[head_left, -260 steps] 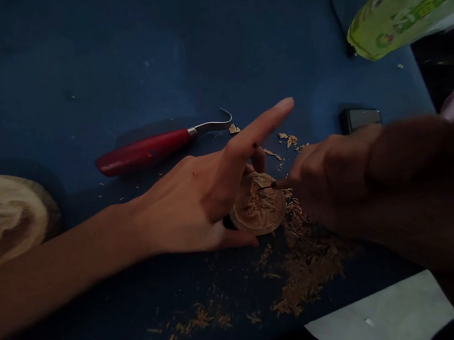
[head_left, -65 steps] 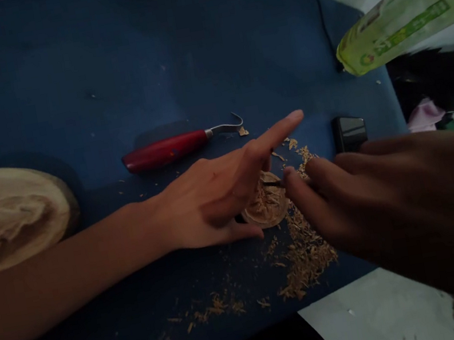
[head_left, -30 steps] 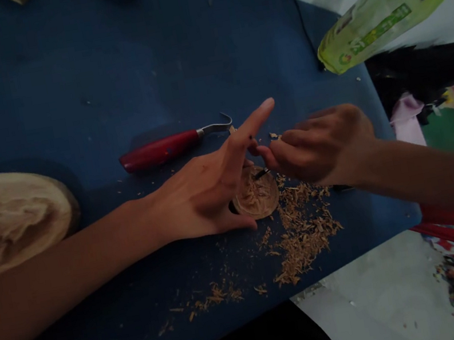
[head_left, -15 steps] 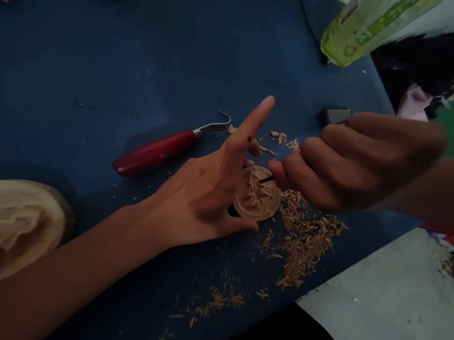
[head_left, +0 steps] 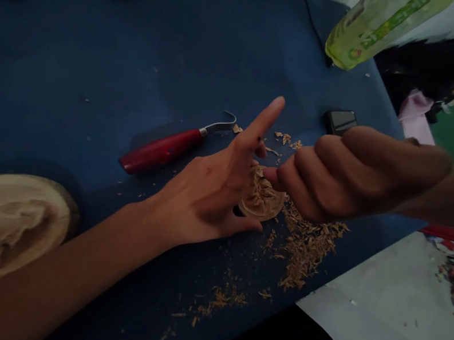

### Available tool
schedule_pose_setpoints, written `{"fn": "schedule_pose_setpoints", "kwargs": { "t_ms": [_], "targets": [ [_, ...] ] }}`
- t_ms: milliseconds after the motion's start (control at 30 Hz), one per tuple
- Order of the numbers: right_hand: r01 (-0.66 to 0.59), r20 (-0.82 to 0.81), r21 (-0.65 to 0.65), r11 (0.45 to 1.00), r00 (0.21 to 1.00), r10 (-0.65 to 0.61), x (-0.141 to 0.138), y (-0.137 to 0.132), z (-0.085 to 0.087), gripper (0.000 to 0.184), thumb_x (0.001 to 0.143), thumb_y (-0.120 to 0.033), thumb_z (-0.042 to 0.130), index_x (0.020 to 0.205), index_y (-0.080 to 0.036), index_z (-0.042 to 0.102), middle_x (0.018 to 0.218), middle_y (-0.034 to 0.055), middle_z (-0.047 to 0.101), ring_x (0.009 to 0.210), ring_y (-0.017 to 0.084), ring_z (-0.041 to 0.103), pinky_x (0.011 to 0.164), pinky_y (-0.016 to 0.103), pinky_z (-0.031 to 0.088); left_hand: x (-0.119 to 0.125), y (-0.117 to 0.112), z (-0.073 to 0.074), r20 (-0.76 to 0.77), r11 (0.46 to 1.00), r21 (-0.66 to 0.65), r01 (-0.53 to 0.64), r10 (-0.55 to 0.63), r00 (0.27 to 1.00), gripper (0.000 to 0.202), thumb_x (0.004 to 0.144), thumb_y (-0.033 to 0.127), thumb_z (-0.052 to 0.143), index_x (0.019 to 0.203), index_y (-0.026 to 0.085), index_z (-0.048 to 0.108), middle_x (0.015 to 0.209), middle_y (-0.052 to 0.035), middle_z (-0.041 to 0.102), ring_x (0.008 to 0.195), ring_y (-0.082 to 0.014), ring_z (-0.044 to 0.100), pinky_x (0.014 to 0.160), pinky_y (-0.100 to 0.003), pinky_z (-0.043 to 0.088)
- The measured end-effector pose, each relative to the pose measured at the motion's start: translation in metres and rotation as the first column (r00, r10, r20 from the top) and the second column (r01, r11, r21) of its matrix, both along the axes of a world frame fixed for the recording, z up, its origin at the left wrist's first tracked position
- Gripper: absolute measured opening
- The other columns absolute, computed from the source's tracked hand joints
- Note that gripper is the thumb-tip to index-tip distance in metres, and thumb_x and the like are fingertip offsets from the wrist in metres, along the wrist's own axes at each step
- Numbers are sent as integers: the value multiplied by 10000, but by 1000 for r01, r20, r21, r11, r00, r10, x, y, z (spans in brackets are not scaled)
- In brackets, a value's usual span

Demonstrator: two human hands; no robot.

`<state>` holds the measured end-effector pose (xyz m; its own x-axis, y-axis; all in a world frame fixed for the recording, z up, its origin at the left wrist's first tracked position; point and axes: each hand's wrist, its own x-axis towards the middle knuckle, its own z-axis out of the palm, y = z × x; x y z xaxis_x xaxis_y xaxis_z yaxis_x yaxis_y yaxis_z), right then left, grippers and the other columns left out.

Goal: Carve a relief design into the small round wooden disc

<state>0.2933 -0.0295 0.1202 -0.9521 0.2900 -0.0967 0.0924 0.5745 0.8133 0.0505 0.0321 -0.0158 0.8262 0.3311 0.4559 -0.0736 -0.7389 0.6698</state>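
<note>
Across blue-covered bench, left edge: oval carved wood slab. Left hand, fingers spread, forefinger raised. Right hand, curled into fist, contents hidden. Red-handled hook knife, lying just behind left hand. Small round carved wooden disc, flat between both hands, touching each. Shavings strewn beside.

One camera sits on the person's head and looks forward and steeply down on the blue tabletop. It is near. The left forearm crosses the picture from the lower left and the right one from the right edge, and the left hand and right hand meet close to the middle. The view is a little turned, so the tabletop's edge runs slanted, with floor at the lower right.
</note>
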Motion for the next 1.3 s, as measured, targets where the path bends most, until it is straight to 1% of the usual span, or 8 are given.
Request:
{"fn": "schedule_pose_setpoints", "kwargs": {
  "t_ms": [200,267,433,667,767,900,1167,1300],
  "targets": [
    [36,6,0,999,999,-36,-9,2,-1,614,1170,-42,522,614,-251,369,554,-48,308,566,111,265,549,262,260,1,-1,5,38,1000,8,4,-4,999,983,1305,582,461,1963,98,-85,1589,-245,750,1446,-361,894,890,-388,825],
    [60,-71,-141,988,995,-70,-5,10,-2,621,1181,-63,541,604,-241,395,543,-31,324,596,132,246,546,286,248,2,-2,5,22,1000,16,-9,8,1000,977,1302,602,445,1964,120,-88,1608,-241,740,1344,-349,930,877,-421,827],
    [266,-142,-472,841,918,-370,13,27,-16,621,1213,-174,563,631,-240,354,547,-31,337,588,152,223,537,346,226,0,-3,1,-25,997,43,-56,58,998,1009,1295,658,425,1965,99,-82,1546,-276,760,1170,-351,960,900,-559,840],
    [183,-316,-385,905,895,-315,33,24,-38,615,1215,-198,603,626,-243,433,523,-46,502,514,118,479,530,292,337,-3,-1,-4,-27,999,-16,-35,35,999,1111,1251,706,500,1984,211,-172,1734,-248,649,1279,-403,931,1069,-736,784],
    [164,-356,-332,929,890,-285,30,21,-26,576,1211,-194,688,658,-244,536,564,-48,611,512,124,516,520,300,358,0,0,-7,10,999,17,-32,32,999,1198,1214,730,574,1972,212,-194,1752,-278,628,1238,-374,920,985,-635,821],
    [91,-385,-279,956,902,-198,26,17,-6,663,1184,-204,780,627,-238,421,529,-64,448,510,96,417,505,291,312,3,0,-8,44,1000,17,-24,23,999,1223,1208,701,618,1966,198,-199,1656,-252,699,1290,-366,897,855,-460,823],
    [-2,-199,-190,982,979,-37,22,10,-6,611,1218,-216,707,657,-245,468,585,-41,403,595,139,303,531,300,311,-2,1,-2,-7,1000,2,-14,14,1000,1179,1241,723,559,1971,213,-213,1515,-177,782,1238,-340,929,957,-530,813],
    [53,-134,-96,994,989,-65,18,3,-8,630,1222,-270,711,676,-251,398,644,-49,326,671,148,219,563,302,276,-2,-1,-1,14,1000,21,-23,22,1000,1126,1269,675,560,1973,180,-166,1519,-211,768,1354,-353,902,845,-401,795]
  ]
}}
